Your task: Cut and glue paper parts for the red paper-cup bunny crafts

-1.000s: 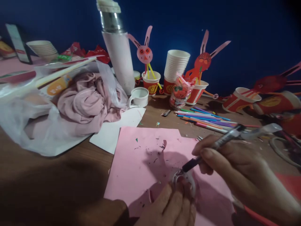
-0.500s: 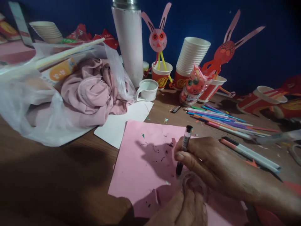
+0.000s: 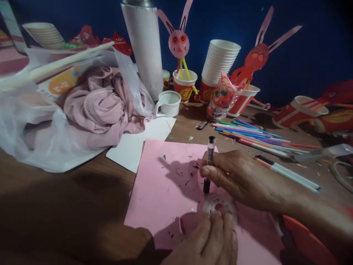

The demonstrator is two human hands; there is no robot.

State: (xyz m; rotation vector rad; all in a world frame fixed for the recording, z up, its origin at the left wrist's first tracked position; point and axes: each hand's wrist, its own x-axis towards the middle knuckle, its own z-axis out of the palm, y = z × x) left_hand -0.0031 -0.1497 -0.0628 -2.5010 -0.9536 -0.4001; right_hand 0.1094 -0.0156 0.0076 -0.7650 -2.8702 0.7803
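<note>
My right hand [image 3: 231,173] pinches a dark marker [image 3: 209,162], held nearly upright. The marker's lower end is at the far left edge of a clear plastic ring [image 3: 211,201]. The ring lies flat on a sheet of pink paper [image 3: 157,195]. My left hand [image 3: 209,239] presses on the ring's near side with its fingers side by side, holding it down; the left thumb is hidden. Small dark marks and paper scraps dot the pink sheet. White paper [image 3: 124,156] lies just behind it on the left.
Coloured sticks [image 3: 248,134] and markers [image 3: 292,175] lie at the right, near a tape roll [image 3: 340,173]. Behind stand a white bottle [image 3: 145,48], a cup lid [image 3: 169,105], stacked cups [image 3: 220,62] and a rabbit figure [image 3: 179,43]. A plastic bag [image 3: 52,147] with pink cloth [image 3: 102,105] sits left.
Both hands and the marker appear slightly further left and higher; the whole view has shifted too. The marker is more upright, and more of the clear plastic ring shows.
</note>
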